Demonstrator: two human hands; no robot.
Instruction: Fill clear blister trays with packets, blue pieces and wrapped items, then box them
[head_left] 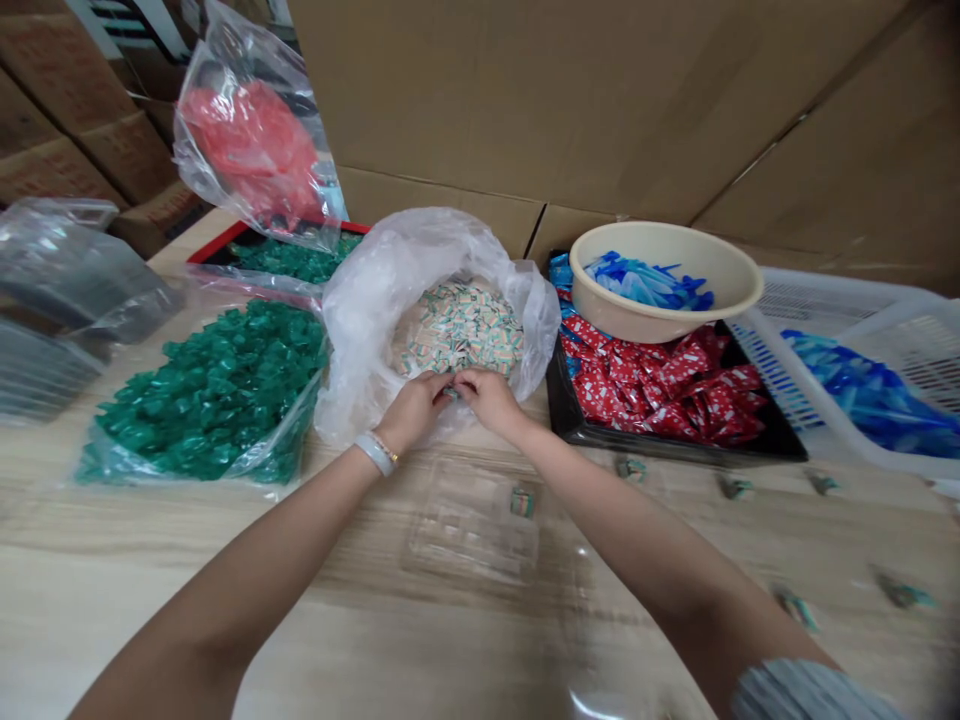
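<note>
My left hand (411, 408) and my right hand (487, 396) meet at the front edge of a whitish plastic bag (360, 330). Fingertips of both hands are closed together on a small packet (451, 393) with a bit of green showing; most of it is hidden. Inside the bag lies a heap of small striped packets (461, 325) in cream, orange and green. Below my hands, a clear plastic tray (457, 535) with compartments rests on the wooden table. One striped packet (523, 502) sits in its upper right part.
Left stands a bag of green wrapped pieces (217, 390), with clear stacked trays (67, 280) beyond. Right are a black tray (675, 455) of red packets (660, 385), a cream basin (667, 320) and a white basket (847, 410). Several loose packets (739, 488) dot the table's right side.
</note>
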